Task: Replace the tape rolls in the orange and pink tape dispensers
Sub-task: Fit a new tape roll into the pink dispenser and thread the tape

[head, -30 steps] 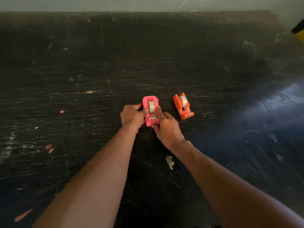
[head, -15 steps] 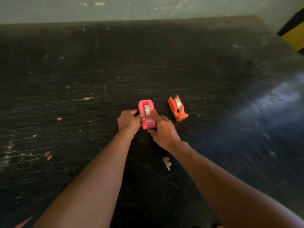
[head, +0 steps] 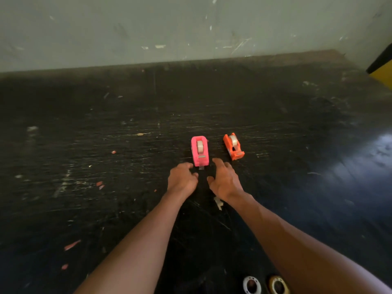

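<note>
A pink tape dispenser [head: 199, 151] stands on the dark scratched table [head: 106, 187] with a tape roll in it and a short tape end at its near tip. To its right an orange tape dispenser [head: 233, 147] lies angled, also with a roll in it. My left hand [head: 182, 180] rests just below the pink dispenser, fingers loosely curled, holding nothing. My right hand [head: 223, 180] is beside it, fingers spread, empty, a little short of both dispensers. Two tape rolls lie at the bottom edge: a white-cored roll [head: 251, 285] and a yellow-cored roll [head: 277, 285].
A pale wall [head: 191, 28] rises behind the table's far edge. A yellow and black object [head: 382, 68] sits at the far right. Small paper scraps [head: 218, 202] and reddish flecks [head: 72, 245] lie on the table.
Both hands have let go of the pink dispenser and drawn back toward me. The camera has tilted up, so the wall and two rolls at the bottom now show.
</note>
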Tool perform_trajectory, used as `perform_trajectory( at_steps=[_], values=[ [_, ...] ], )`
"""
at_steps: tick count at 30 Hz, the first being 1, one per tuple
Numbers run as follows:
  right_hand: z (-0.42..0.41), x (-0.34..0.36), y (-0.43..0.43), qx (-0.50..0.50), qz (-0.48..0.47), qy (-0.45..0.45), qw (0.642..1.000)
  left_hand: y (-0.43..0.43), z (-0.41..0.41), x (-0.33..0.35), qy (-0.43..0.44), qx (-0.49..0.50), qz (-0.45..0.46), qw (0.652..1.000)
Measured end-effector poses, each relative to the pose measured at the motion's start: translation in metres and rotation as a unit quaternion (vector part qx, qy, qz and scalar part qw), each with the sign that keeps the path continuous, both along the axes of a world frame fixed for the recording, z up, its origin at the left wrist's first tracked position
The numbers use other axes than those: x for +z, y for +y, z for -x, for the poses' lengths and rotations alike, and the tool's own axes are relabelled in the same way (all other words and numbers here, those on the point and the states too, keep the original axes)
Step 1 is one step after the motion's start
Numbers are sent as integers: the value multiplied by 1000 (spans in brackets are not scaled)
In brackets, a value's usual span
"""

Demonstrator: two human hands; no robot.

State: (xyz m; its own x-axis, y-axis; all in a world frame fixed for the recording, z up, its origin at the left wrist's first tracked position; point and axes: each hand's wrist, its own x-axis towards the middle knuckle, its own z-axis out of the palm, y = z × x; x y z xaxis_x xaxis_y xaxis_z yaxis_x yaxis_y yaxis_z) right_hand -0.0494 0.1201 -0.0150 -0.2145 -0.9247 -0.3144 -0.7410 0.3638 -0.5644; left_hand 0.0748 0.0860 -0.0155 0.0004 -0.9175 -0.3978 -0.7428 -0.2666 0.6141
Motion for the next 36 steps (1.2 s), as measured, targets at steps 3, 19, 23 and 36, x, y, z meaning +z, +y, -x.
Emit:
perform_trajectory(
  at_steps=[3, 19, 23, 36],
  values=[
    [9, 10, 34, 27, -6, 20, 999, 40, 6, 14, -8, -29, 6, 1000],
    [73, 0, 245, 113, -84, 106, 984, 264, 57, 0, -96, -203, -38, 974],
    [77, -6, 272, 126, -93, 118, 981, 291, 58, -7, -127, -223, -23, 966],
    [56, 4, 265, 141, -49, 87, 985, 285, 37, 7, -175, -174, 19, 969]
  ],
)
